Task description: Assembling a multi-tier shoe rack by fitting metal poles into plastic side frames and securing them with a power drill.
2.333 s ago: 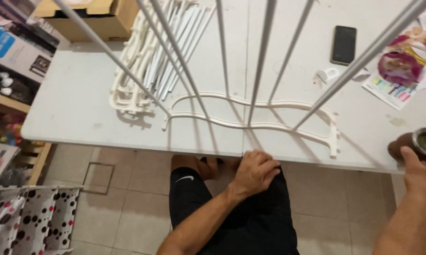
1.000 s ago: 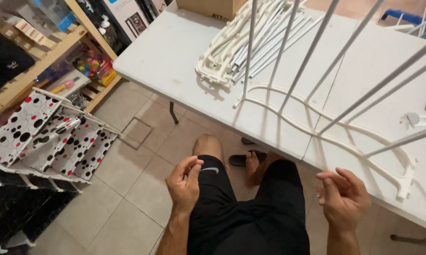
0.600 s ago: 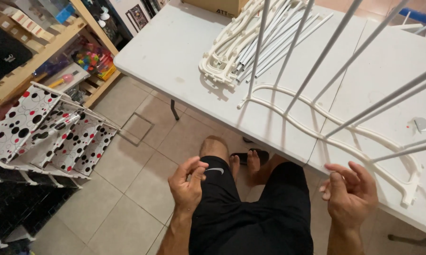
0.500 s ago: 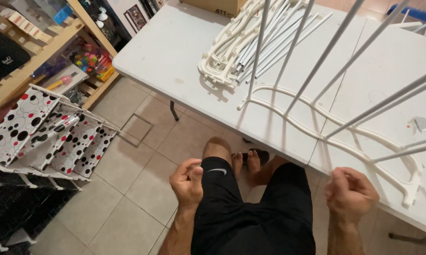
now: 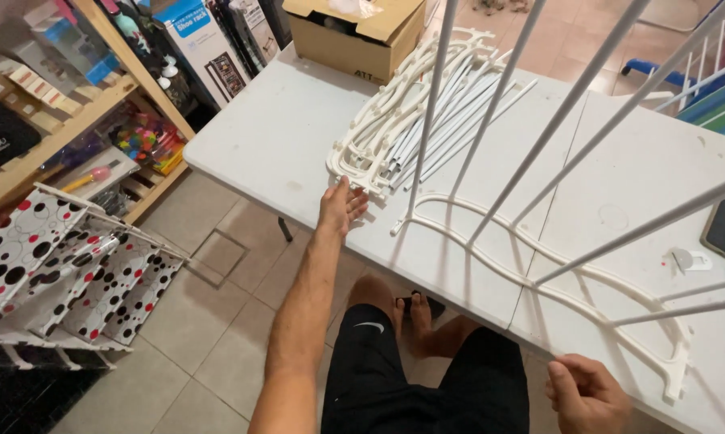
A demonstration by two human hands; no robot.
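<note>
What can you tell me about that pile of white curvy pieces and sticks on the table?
The pile lies on the white table, just in front of a cardboard box. It is made of white wavy frames that look like plastic, stacked flat on each other, with a bundle of thin, straight pale rods lying on and beside them. The rods point away toward the far side of the table. The left hand reaches to the near end of the pile, fingers spread and about touching the frames.

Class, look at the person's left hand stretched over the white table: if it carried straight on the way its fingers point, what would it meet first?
Most likely the stack of curved white plastic frames, lying just beyond the left hand; its fingertips look almost on it.
</note>
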